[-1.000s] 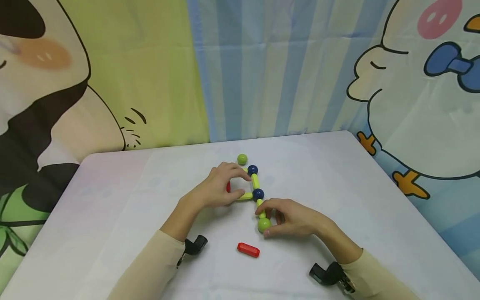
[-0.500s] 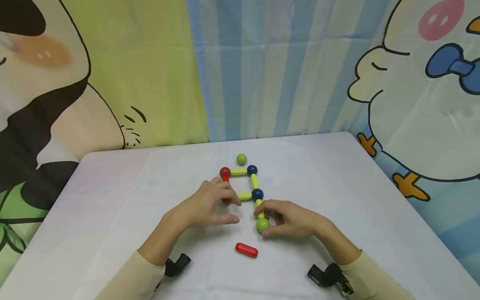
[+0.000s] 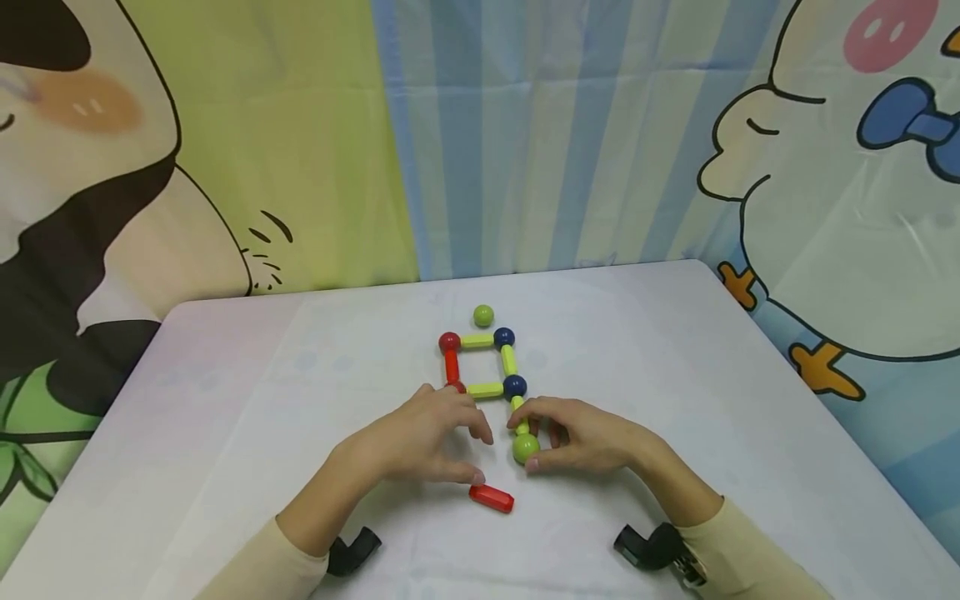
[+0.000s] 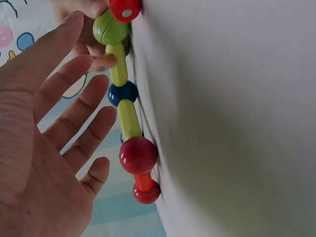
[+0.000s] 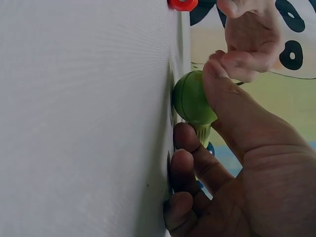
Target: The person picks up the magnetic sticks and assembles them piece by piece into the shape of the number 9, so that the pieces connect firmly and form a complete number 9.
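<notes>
My right hand [image 3: 588, 435] holds the green ball [image 3: 526, 448] at the near end of a magnetic building shape, thumb on the ball and fingers by the yellow-green rod [image 5: 203, 132] joined to it. This rod runs to a blue ball [image 3: 514, 386], one corner of a flat square of rods. The square's other corners are a second blue ball [image 3: 504, 337] and two red balls [image 3: 449, 342]; a red rod [image 3: 452, 367] forms its left side. My left hand [image 3: 431, 433] hovers with spread fingers, holding nothing. Its thumb is close to a loose red rod [image 3: 491, 498].
A loose green ball [image 3: 483, 315] lies beyond the square, near the back of the white-covered table [image 3: 247, 400]. A cartoon-printed curtain [image 3: 480, 142] hangs behind the table. Each wrist wears a black camera [image 3: 648, 547].
My left hand has drawn back from the square toward the near side, uncovering the red balls and red rod, and now is by the loose red rod. My right hand has stayed put.
</notes>
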Tool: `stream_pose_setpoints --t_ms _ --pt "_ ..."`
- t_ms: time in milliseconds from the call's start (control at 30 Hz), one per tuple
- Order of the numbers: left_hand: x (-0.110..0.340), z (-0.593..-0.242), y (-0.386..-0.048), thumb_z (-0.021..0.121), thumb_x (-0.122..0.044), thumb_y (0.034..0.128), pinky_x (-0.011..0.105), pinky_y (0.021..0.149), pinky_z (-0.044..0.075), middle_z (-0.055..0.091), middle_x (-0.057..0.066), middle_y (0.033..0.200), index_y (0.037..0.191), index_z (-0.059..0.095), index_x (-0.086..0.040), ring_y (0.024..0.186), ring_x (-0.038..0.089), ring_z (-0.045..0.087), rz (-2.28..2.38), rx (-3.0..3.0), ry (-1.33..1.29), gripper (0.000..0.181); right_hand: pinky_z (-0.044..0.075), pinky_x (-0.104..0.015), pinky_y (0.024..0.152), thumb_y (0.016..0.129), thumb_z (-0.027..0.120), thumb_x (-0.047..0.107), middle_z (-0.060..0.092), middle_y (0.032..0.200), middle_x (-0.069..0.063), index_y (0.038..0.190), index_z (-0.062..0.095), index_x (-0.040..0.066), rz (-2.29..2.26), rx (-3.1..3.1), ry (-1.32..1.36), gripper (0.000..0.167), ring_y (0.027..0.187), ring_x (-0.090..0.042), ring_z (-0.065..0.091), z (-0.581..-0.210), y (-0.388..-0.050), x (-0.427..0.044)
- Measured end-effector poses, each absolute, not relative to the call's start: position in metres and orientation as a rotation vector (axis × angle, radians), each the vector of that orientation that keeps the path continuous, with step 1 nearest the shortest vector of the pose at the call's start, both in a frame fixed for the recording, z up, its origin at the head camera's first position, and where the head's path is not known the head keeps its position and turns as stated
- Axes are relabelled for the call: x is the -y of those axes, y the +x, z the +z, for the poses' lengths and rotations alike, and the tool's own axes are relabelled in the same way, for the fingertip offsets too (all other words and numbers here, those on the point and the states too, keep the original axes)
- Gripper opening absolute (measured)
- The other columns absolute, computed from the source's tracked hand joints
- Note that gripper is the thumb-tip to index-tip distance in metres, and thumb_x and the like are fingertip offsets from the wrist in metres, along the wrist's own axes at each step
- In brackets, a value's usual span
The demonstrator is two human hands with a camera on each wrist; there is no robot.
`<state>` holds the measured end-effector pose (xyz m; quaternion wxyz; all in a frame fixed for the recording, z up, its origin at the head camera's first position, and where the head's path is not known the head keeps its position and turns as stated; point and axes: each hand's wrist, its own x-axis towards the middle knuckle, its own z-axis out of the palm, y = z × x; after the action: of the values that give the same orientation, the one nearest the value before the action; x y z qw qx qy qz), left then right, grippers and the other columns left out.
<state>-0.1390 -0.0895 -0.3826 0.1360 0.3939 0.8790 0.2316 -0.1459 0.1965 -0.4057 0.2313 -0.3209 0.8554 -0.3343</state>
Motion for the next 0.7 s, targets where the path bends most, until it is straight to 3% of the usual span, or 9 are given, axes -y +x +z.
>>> stream_pose_setpoints --t_ms 200,467,600,700 --pt "0.084 -0.391 -0.131 0.085 -0.045 0.0816 0.036 0.091 0.039 0.064 -0.018 0.1 0.108 0.073 -0.031 0.098 0.002 0.058 0.585 -2.506 1.215 0.032 0.049 -0.026 0.073 0.09 0.079 0.041 0.057 0.104 0.009 0.13 0.06 0.03 -0.888 -2.366 -0.882 0.046 0.084 -0.016 0.057 -0.406 -0.148 -0.194" --pt "0.078 -0.395 -0.123 0.085 -0.045 0.0822 0.044 0.098 0.044 0.06 -0.02 0.094 0.106 0.074 -0.035 0.094 -0.002 0.054 0.475 -2.506 1.216 0.029 0.049 -0.026 0.073 0.089 0.08 0.041 0.057 0.104 0.007 0.131 0.06 0.029 -0.894 -2.362 -0.877 0.047 0.085 -0.018 0.057 -0.406 -0.147 -0.193" --pt "0.075 -0.393 -0.121 0.085 -0.043 0.0833 0.041 0.095 0.045 0.061 -0.02 0.093 0.105 0.075 -0.034 0.092 -0.001 0.052 0.449 -2.51 1.24 0.025 0.048 -0.026 0.073 0.089 0.08 0.041 0.057 0.104 0.007 0.131 0.06 0.029 -0.891 -2.358 -0.865 0.048 0.084 -0.017 0.057 -0.407 -0.147 -0.195" --pt "0.074 -0.394 -0.12 0.084 -0.04 0.0847 0.033 0.087 0.043 0.059 -0.021 0.088 0.101 0.076 -0.034 0.09 0.0 0.051 0.438 -2.52 1.255 0.019 0.048 -0.026 0.072 0.089 0.08 0.042 0.057 0.104 0.007 0.134 0.059 0.029 -0.891 -2.354 -0.869 0.05 0.084 -0.016 0.057 -0.406 -0.147 -0.195"
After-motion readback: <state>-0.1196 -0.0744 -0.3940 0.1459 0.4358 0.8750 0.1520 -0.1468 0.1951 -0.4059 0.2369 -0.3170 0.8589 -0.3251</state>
